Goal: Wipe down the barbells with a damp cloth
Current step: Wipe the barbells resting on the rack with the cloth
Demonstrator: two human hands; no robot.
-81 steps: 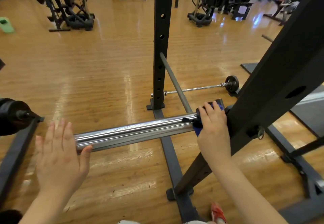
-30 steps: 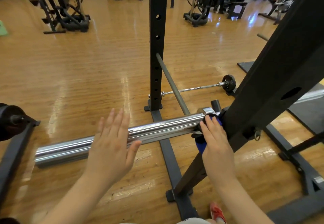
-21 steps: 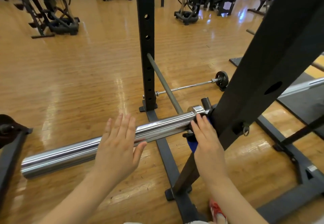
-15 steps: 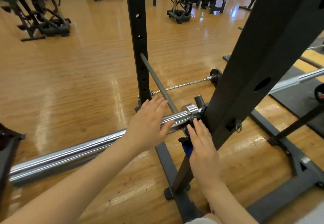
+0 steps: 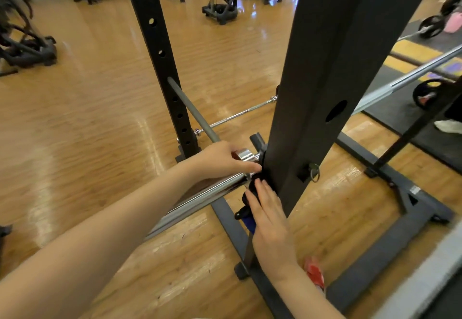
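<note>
A: Where is the barbell (image 5: 200, 196)?

B: Centre of frame, chrome sleeve running lower left to the rack upright (image 5: 322, 94). The left hand (image 5: 222, 161) lies over the sleeve near its collar, fingers curled on it, probably to steady it.

A: The cloth?

B: Blue cloth (image 5: 247, 218), just below centre; the right hand (image 5: 270, 218) presses it with straight fingers against the bar's end at the upright (cloth mostly hidden).

A: Room to move?

B: Tight on the right: the upright blocks it. The sleeve is free toward the lower left, over bare wooden floor (image 5: 87, 131).
</note>
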